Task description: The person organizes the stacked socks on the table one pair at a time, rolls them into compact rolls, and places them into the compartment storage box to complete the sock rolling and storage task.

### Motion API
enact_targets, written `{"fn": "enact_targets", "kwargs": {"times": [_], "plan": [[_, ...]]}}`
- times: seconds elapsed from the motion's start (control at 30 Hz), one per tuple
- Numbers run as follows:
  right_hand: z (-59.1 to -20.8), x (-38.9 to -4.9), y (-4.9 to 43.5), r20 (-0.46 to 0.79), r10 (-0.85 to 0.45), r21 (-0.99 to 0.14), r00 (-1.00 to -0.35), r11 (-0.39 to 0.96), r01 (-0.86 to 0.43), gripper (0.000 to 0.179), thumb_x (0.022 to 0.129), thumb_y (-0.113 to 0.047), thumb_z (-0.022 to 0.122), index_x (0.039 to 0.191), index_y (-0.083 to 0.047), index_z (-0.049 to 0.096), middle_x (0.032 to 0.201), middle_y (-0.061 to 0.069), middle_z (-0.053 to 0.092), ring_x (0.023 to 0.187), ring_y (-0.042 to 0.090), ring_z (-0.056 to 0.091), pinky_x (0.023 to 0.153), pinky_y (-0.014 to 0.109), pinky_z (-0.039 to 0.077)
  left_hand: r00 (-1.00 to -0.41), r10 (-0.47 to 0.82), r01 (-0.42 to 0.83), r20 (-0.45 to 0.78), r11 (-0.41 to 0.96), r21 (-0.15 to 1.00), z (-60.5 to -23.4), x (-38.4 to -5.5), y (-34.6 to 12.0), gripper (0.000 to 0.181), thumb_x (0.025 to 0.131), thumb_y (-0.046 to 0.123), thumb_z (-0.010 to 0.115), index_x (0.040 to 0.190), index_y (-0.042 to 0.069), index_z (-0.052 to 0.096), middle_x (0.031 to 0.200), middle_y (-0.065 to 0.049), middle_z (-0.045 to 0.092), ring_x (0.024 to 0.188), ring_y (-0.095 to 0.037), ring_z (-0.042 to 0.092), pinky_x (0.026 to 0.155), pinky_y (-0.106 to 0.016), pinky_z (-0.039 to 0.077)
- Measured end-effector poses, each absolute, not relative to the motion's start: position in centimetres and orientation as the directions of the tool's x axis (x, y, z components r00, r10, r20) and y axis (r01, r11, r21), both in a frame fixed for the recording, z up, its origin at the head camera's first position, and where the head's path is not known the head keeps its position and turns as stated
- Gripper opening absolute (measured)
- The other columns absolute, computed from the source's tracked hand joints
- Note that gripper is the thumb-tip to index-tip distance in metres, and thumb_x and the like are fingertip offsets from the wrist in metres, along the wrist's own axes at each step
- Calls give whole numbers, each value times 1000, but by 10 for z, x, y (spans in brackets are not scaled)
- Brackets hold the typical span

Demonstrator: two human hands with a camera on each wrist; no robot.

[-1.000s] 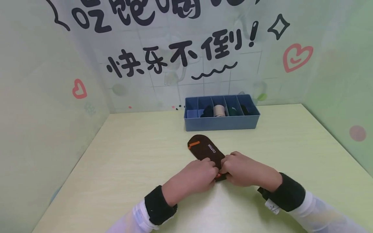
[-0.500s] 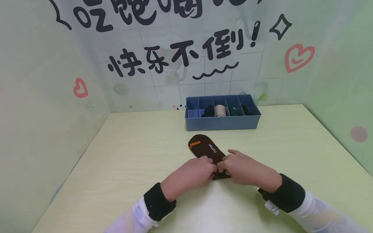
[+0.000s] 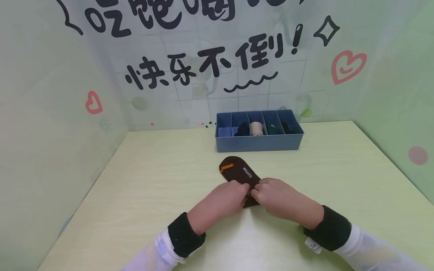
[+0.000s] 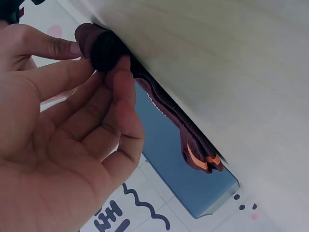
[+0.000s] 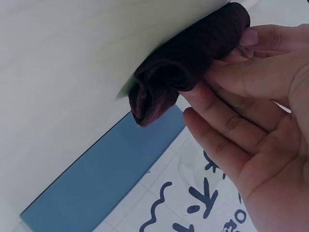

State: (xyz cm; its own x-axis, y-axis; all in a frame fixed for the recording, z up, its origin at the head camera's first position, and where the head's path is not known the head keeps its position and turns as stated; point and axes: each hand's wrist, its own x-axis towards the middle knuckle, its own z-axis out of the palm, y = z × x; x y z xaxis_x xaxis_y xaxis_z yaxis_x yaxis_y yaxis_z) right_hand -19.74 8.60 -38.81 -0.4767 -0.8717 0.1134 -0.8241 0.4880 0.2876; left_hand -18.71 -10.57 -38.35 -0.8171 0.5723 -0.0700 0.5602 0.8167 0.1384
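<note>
A dark brown sock (image 3: 239,169), with white "COTTON" lettering and orange marks at its far end, lies slantwise on the table. Its near end is rolled up into a thick coil (image 5: 193,55). My left hand (image 3: 223,199) holds the left side of this roll, its thumb and fingertips on the coil in the left wrist view. From the other side, my right hand (image 3: 281,197) grips the roll with thumb and bent fingers. Beyond the roll, the flat layers of the sock (image 4: 169,108) stretch away along the tabletop. In the head view the hands cover most of the coil.
A blue divided box (image 3: 259,144) stands behind the sock near the back wall. Its compartments hold a black bundle (image 3: 242,129), a pale pink roll (image 3: 256,128), a dark green bundle (image 3: 272,129) and another dark item. Printed walls enclose the pale wooden table (image 3: 162,169).
The sock's near end has been rolled a little further from me, so less of it lies flat. My right hand has shifted slightly left, and its raised finger has come down onto the sock.
</note>
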Motion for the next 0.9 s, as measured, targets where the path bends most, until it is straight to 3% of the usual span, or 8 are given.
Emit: {"fn": "enact_targets", "kwargs": {"times": [0.1, 0.2, 0.4, 0.57, 0.7, 0.9], "plan": [[-387, -195, 86, 115, -878, 329, -465, 475, -816, 17, 81, -12, 89, 93, -9, 78, 79, 3, 69, 71, 16, 60, 73, 30, 57, -821, 568, 561, -53, 821, 107, -384, -187, -105, 8, 102, 14, 68, 95, 11, 69, 75, -2, 65, 63, -12, 54, 56, -24, 42], [-388, -192, 87, 129, -882, 364, -453, 467, -806, 15, 85, -18, 86, 93, -8, 78, 81, 3, 67, 73, 18, 61, 74, 32, 56, -809, 587, 587, -15, 809, 16, -384, -186, -104, 7, 101, 15, 70, 95, 14, 74, 82, 0, 70, 70, -14, 60, 60, -26, 49], [-389, -191, 86, 114, -892, 364, -437, 447, -817, 15, 88, -19, 84, 95, -8, 78, 83, 2, 66, 76, 18, 62, 75, 31, 56, -788, 616, 610, 8, 781, -134, -385, -179, -103, 15, 97, 34, 79, 98, 18, 79, 93, 1, 73, 81, -16, 65, 68, -29, 57], [-386, -192, 87, 60, -898, 104, -435, 439, -892, 6, 90, -13, 82, 96, -13, 80, 82, -2, 68, 73, 12, 62, 75, 30, 57, -799, 599, 600, -44, 793, -101, -381, -169, -101, 19, 89, 37, 87, 93, 20, 80, 92, 3, 72, 81, -16, 61, 70, -28, 55], [-380, -189, 89, -9, -885, -110, -465, 463, -880, 12, 92, -7, 78, 96, -18, 82, 88, -4, 66, 77, 8, 61, 74, 30, 56, -817, 564, 570, -118, 821, -19, -375, -161, -97, 16, 88, 31, 87, 88, 18, 78, 89, 3, 71, 80, -15, 58, 67, -27, 53], [-374, -186, 88, -104, -856, -264, -506, 515, -816, 16, 90, -2, 79, 96, -17, 81, 88, -7, 69, 77, 3, 57, 74, 26, 54, -826, 525, 532, -207, 846, 26, -370, -156, -95, 12, 94, 28, 81, 90, 17, 77, 90, 3, 70, 81, -15, 57, 65, -30, 51]]}}
